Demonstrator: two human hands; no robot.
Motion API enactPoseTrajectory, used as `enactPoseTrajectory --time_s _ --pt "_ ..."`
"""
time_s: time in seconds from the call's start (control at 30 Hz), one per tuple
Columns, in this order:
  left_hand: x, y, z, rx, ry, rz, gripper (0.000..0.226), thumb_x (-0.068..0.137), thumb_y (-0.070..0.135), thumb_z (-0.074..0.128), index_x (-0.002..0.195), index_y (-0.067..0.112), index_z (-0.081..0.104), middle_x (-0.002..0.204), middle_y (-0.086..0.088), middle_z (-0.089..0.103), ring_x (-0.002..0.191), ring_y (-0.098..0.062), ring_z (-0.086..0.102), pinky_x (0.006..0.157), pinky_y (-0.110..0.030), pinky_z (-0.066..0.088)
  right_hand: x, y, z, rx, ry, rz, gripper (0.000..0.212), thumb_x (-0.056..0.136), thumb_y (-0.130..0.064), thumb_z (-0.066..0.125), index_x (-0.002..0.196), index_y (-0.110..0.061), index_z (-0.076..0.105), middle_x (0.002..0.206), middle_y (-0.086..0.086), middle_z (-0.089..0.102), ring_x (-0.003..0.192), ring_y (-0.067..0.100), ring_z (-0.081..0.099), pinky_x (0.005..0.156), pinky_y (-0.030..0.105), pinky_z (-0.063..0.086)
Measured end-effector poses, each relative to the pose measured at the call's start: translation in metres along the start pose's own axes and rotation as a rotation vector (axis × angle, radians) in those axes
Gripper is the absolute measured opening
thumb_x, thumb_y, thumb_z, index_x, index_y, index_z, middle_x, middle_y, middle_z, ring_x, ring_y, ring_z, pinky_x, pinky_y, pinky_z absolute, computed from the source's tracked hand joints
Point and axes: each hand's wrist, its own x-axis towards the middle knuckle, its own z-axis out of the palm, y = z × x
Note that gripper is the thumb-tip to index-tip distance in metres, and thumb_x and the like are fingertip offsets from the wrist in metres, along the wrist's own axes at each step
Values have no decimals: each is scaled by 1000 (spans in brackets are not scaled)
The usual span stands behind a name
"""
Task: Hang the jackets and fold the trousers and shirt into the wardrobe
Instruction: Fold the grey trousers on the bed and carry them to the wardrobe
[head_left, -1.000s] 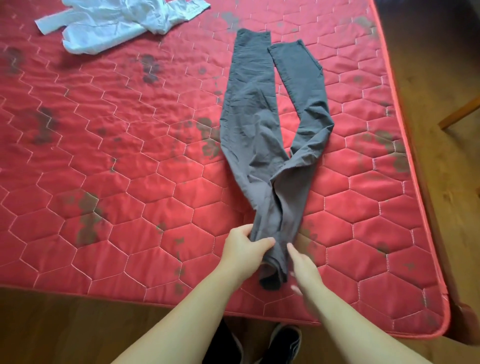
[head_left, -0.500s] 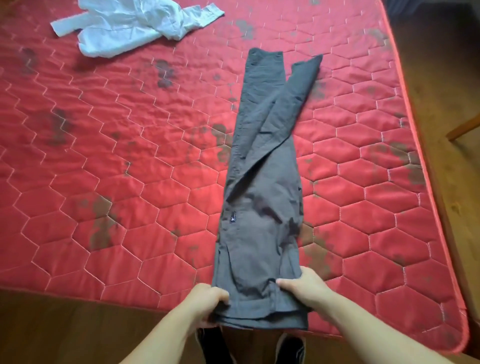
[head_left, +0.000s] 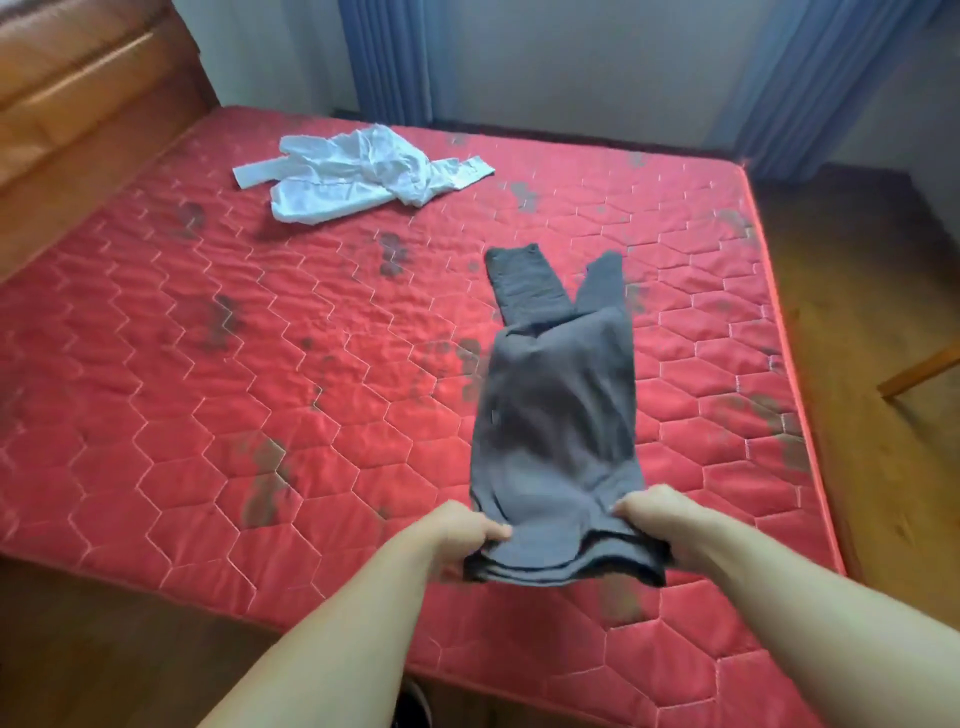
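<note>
Head view: both my hands grip the waistband end of the grey trousers (head_left: 556, 415) at the near edge of the red quilted mattress (head_left: 208, 415). Left hand (head_left: 462, 530) has its thumb over the top layer and fingers curled under the left corner; right hand (head_left: 654, 514) pinches the right corner the same way. Waist end appears raised off the mattress; the leg ends lie further out on the quilting, splayed into two tips rather than stacked.

Risks, as judged from this layout:
- Legs are not aligned at the far end. If I carry the waist forward now, the fold would likely set crooked with one cuff sticking out.
- Several layers bunch at the waistband between my hands. A loose pinch could let the lower layer slip and the stack fan open.
- Fabric looks blurred mid-length, so I cannot tell whether creases are trapped there.

White shirt (head_left: 358, 176) lies crumpled near the far side, well apart, not yet folded. Wardrobe not in view.
</note>
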Motion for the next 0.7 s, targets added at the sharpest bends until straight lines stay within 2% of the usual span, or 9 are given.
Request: enactPoseTrajectory --time_s 0.1,0.17,0.33,0.4,0.47,0.53,0.6,0.7 --pt "-12 6 -6 -48 -57 -42 14 88 28 70 83 18 61 65 1 66 54 -13 64 57 -22 49 -9 6 -12 108 -65 97 12 89 -1 53 79 -2 60 52 9 64 39 19 61 38 21 46" --pt "-28 36 -15 -100 -60 35 13 88 30 68 87 19 63 70 1 66 62 -14 65 60 -24 51 -16 -14 -32 159 -108 93 16 90 -7 52 77 -4 62 55 9 65 42 19 61 43 22 47" --pt "-101 145 -34 -336 11 295 16 87 37 66 85 21 67 65 6 67 70 -11 62 65 -26 52 -60 -114 -96 381 -133 -147 15 86 -16 55 74 -11 61 60 5 63 47 17 60 46 23 49" --pt "-128 181 -41 -327 55 336 16 86 38 66 84 22 64 69 4 65 70 -12 61 65 -27 53 -80 -152 -119 415 -163 -215 14 85 -19 55 75 -12 62 63 4 64 52 17 61 56 28 51" --pt "-145 206 -49 -272 104 333 15 85 37 67 85 23 63 78 1 60 72 -14 58 69 -29 54 -92 -175 -135 375 -203 -189 14 84 -20 55 79 -11 65 70 6 68 58 18 65 70 31 55" --pt "-152 224 -59 -229 119 320 13 84 35 67 83 23 63 82 -1 60 75 -16 59 74 -33 54 -96 -191 -144 362 -214 -143 14 83 -21 58 83 -11 68 76 6 72 61 18 68 75 32 57" --pt "-149 241 -71 -200 111 302 12 84 33 66 84 21 64 84 -2 63 77 -18 62 73 -34 56 -89 -206 -146 349 -186 -126 14 79 -21 62 88 -12 69 80 5 72 66 19 68 76 34 58" --pt "-131 265 -85 -170 96 261 15 88 34 62 93 20 62 91 -3 63 85 -20 64 69 -33 53 -75 -233 -139 325 -169 -88 16 71 -20 61 78 -10 71 74 8 72 60 22 69 61 38 60"
